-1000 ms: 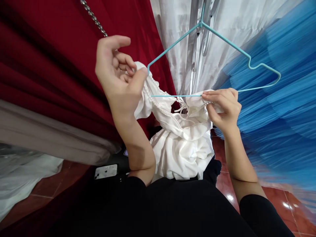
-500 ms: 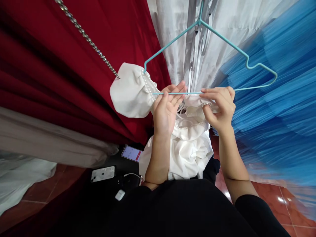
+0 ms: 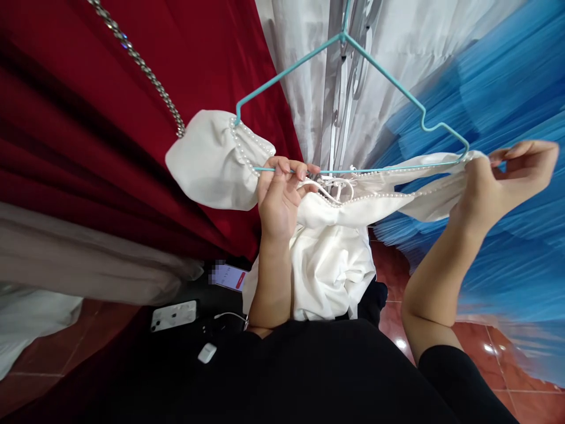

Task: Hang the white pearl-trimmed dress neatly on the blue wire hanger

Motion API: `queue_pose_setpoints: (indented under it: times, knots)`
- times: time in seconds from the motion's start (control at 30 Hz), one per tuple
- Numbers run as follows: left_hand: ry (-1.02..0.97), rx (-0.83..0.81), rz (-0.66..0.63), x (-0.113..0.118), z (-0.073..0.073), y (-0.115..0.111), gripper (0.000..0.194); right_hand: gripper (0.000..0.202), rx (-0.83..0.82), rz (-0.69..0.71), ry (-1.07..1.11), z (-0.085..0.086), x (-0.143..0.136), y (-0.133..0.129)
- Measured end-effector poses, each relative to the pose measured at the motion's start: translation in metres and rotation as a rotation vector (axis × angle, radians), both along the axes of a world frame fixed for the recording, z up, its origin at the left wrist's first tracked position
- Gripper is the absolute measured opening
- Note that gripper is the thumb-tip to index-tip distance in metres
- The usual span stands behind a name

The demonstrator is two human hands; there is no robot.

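A light blue wire hanger (image 3: 384,72) hangs in front of me. Its left end passes into the pearl-edged opening of a white garment (image 3: 326,265), by the puffed sleeve (image 3: 207,159). My left hand (image 3: 282,197) is closed on the hanger's bottom bar near that sleeve. My right hand (image 3: 503,176) grips the garment's other pearl-edged sleeve at the hanger's right end, stretching the fabric out to the right. White laces lie loosely between the hands. The body of the garment falls in folds over my lap.
Red fabric (image 3: 212,53) hangs at the left, with a beaded chain (image 3: 141,62) before it. Blue tulle (image 3: 494,259) fills the right. Two phones (image 3: 174,315) and a small white case (image 3: 207,353) rest on a black surface.
My right hand has moved right, drawing the garment's sleeve out along the hanger to its right end. The fingers of my left hand have closed around the bottom bar.
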State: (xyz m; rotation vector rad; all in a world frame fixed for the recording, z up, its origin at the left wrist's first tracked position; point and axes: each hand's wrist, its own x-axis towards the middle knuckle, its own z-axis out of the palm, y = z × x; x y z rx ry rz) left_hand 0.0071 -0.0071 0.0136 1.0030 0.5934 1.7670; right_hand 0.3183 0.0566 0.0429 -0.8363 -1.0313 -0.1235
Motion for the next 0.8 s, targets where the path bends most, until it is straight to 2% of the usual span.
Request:
queue_pose_setpoints:
  times: [0.1,0.23,0.37,0.5,0.57,0.63,0.73,0.8]
  knots:
    - [-0.039,0.003,-0.023,-0.001,0.003,-0.003,0.028,0.042,-0.114,0.061,-0.066,0.026,-0.003,0.005]
    - [-0.054,0.018,-0.026,0.0,0.003,-0.004,0.026,0.042,-0.134,0.133,-0.188,0.057,-0.04,0.002]
    - [-0.066,0.05,-0.023,0.003,-0.002,-0.001,0.024,0.041,-0.173,0.209,-0.247,0.074,-0.072,0.013]
    - [-0.068,0.067,-0.024,0.002,-0.004,-0.001,0.022,0.04,-0.303,0.303,-0.189,0.078,-0.078,0.033]
    - [-0.061,0.052,-0.032,0.001,-0.003,-0.001,0.023,0.028,-0.247,0.405,-0.108,0.078,-0.079,0.027]
    - [-0.061,0.035,-0.044,0.001,-0.002,0.0,0.023,0.018,-0.09,0.438,-0.047,0.076,-0.084,0.008]
    - [-0.077,0.024,-0.047,0.001,-0.002,0.0,0.022,0.011,0.088,0.387,-0.097,0.064,-0.099,-0.032]
    - [-0.079,0.021,-0.043,0.002,-0.001,0.001,0.021,0.01,0.005,0.436,-0.306,0.048,-0.11,-0.049]
